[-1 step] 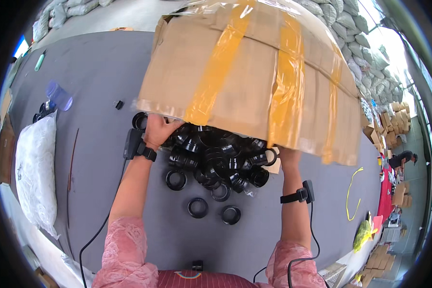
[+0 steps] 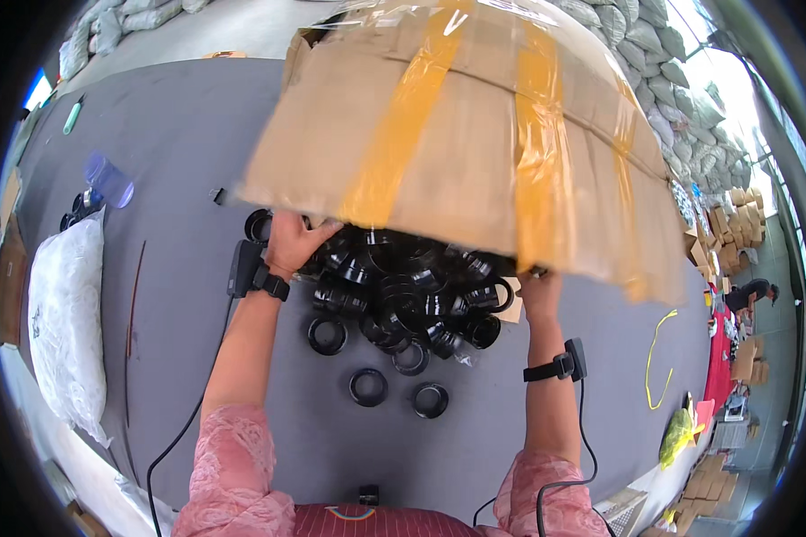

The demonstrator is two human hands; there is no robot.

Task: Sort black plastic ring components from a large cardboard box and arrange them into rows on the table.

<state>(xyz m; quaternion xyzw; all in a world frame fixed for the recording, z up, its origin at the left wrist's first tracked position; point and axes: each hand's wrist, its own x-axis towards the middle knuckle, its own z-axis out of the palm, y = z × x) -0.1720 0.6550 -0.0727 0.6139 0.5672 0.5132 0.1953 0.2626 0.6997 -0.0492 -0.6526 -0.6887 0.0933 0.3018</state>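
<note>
A large cardboard box (image 2: 475, 152) with yellow tape strips is tipped over a pile of black ring-shaped plastic parts (image 2: 403, 300). At the box's lower left edge is my left hand (image 2: 294, 242), thumb stretched out and its other fingers hidden under the cardboard. My right hand (image 2: 539, 291) grips beneath the lower edge further right, fingers mostly covered by the flap. Some rings lie loose in front of the pile, among them one black ring (image 2: 368, 387) and another (image 2: 430, 400).
A stuffed white plastic sack (image 2: 67, 322) lies on the grey table (image 2: 197, 116) at the left, near a clear blue bottle (image 2: 109, 179). On the right are a yellow strap (image 2: 658, 358) and a yellow-green bag (image 2: 678, 437). Another person (image 2: 750, 297) is at the far right.
The box's near flap has spread a little outward at both lower corners, and its edge is blurred by motion. Both hands stay nearly in place at that edge.
</note>
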